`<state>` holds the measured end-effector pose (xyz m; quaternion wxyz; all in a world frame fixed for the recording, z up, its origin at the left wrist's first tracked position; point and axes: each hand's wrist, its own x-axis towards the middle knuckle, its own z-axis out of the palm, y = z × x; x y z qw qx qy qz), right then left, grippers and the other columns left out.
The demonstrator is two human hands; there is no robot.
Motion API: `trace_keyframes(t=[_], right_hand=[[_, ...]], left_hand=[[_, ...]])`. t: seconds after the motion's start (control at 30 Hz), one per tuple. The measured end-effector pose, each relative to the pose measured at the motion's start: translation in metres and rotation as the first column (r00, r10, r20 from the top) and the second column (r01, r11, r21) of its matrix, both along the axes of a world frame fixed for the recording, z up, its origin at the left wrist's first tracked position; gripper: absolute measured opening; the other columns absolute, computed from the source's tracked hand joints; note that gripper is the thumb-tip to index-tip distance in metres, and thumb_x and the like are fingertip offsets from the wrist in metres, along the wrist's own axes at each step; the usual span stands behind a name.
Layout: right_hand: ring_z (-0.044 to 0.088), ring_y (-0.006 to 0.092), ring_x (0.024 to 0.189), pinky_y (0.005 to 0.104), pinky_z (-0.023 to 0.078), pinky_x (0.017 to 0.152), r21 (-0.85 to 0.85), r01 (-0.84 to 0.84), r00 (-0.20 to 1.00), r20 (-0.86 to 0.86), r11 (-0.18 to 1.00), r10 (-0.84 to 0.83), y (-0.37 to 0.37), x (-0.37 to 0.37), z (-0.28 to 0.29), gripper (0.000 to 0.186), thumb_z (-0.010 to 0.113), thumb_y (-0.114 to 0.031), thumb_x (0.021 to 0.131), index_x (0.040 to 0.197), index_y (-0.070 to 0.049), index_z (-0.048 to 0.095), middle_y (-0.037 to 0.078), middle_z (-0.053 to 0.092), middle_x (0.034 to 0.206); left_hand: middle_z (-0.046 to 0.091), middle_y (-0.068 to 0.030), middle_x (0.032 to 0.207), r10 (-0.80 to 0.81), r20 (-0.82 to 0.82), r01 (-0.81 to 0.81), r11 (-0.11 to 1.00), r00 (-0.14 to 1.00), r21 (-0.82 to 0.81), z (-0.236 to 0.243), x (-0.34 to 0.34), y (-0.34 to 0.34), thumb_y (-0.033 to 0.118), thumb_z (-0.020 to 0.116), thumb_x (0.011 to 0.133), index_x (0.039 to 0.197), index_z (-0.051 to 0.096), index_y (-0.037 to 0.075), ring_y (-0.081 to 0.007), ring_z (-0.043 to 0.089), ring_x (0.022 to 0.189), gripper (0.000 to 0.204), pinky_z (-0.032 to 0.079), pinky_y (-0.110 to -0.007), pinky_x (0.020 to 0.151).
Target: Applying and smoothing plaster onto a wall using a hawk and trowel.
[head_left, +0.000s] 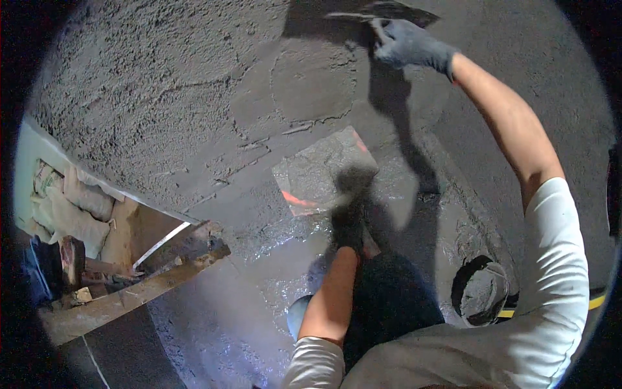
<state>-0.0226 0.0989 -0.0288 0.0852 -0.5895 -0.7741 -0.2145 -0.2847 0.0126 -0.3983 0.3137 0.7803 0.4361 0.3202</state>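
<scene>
My right hand (pixel 414 47), in a grey glove, is closed round the handle of a plastering trowel (pixel 405 11) at the top. Its dark blade lies close to the grey mortar surface (pixel 311 84); whether it touches, I cannot tell. Lower, near the middle, my left hand (pixel 348 228) wears a dark glove and sits in shadow at the near side of a square hawk (pixel 298 202). The hawk carries a layer of wet grey mortar (pixel 321 165), with orange-red showing at two corners. My left fingers are mostly hidden beneath the board.
A round bucket (pixel 483 292) with grey mortar inside stands at lower right, near a yellow strip (pixel 596 302). At left, a wooden plank (pixel 139 292) lies before several pale bags (pixel 81 201). Wet, glossy mortar (pixel 285 259) spreads around my legs.
</scene>
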Motion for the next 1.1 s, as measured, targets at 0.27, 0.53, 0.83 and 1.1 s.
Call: trace_keyframes(t=[0.27, 0.53, 0.83, 1.1], right_hand=[[0.062, 0.0358, 0.072, 0.0459, 0.048, 0.066, -0.185, 0.141, 0.990, 0.021, 0.973, -0.139, -0.027, -0.122, -0.064, 0.032, 0.051, -0.034, 0.071, 0.070, -0.004, 0.061, 0.018, 0.063, 0.074], [0.061, 0.0346, 0.077, 0.0456, 0.047, 0.067, -0.089, 0.172, 0.984, -0.024, 0.981, -0.175, -0.019, -0.119, 0.023, 0.046, 0.053, -0.035, 0.070, 0.095, 0.003, 0.059, 0.022, 0.061, 0.078], [0.058, 0.0335, 0.056, 0.0442, 0.046, 0.054, -0.024, 0.290, 0.948, -0.125, 0.957, -0.291, -0.062, -0.099, 0.012, 0.036, 0.056, -0.044, 0.073, 0.069, -0.008, 0.059, 0.016, 0.059, 0.064], [0.062, 0.0311, 0.067, 0.0400, 0.048, 0.062, -0.331, -0.127, 0.937, -0.349, 0.935, 0.004, -0.141, -0.165, -0.157, 0.027, 0.053, -0.026, 0.077, 0.074, -0.001, 0.062, 0.022, 0.061, 0.074]], left_hand=[[0.063, -0.0136, 0.072, 0.026, -0.007, -0.023, 0.973, 1.000, 0.230, -0.010, -0.008, -0.001, 0.030, 0.051, 0.084, 0.080, 0.064, 0.006, -0.0311, 0.058, 0.066, 0.027, 0.043, -0.041, 0.059], [0.063, -0.0151, 0.091, 0.073, 0.087, -0.018, 0.855, 0.993, -0.518, 0.041, -0.009, -0.019, 0.036, 0.047, 0.089, 0.094, 0.062, 0.005, -0.0286, 0.059, 0.084, 0.035, 0.044, -0.041, 0.071], [0.061, -0.0147, 0.102, 0.074, 0.089, -0.109, 0.849, 0.993, 0.517, -0.016, -0.003, 0.011, 0.034, 0.046, 0.089, 0.103, 0.059, 0.003, -0.0271, 0.056, 0.093, 0.036, 0.044, -0.039, 0.078], [0.050, -0.0157, 0.125, 0.104, 0.353, 0.078, 0.882, 0.930, -0.465, -0.005, -0.037, 0.007, 0.038, 0.043, 0.089, 0.124, 0.049, 0.007, -0.0313, 0.045, 0.118, 0.047, 0.027, -0.040, 0.104]])
